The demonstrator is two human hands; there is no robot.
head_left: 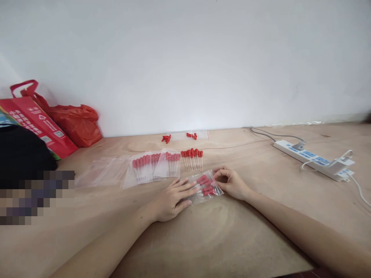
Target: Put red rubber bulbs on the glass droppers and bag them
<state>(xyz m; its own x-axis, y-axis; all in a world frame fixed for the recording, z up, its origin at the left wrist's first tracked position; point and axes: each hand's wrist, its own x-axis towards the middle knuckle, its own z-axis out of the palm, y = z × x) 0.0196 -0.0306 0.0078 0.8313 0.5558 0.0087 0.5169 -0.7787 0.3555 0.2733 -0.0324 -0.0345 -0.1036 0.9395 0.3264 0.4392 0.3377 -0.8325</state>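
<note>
A clear zip bag [199, 189] with several red-capped droppers [206, 185] inside lies on the wooden table. My left hand [175, 197] rests flat on the bag's left end, fingers spread. At the other end, my right hand [230, 182] pinches the bag's edge between thumb and fingers. Just beyond the bag is a row of loose droppers [193, 159] with red rubber bulbs and clear stems. To their left, bags of droppers [145, 168] overlap one another, with flat clear bags [100, 172] beside them.
Small red rubber bulbs [166, 138] lie near the wall, some on a clear bag [203, 134]. A white power strip [310, 157] with plugs and cables sits at right. Red bags [75, 121] and a black item [24, 154] stand at left.
</note>
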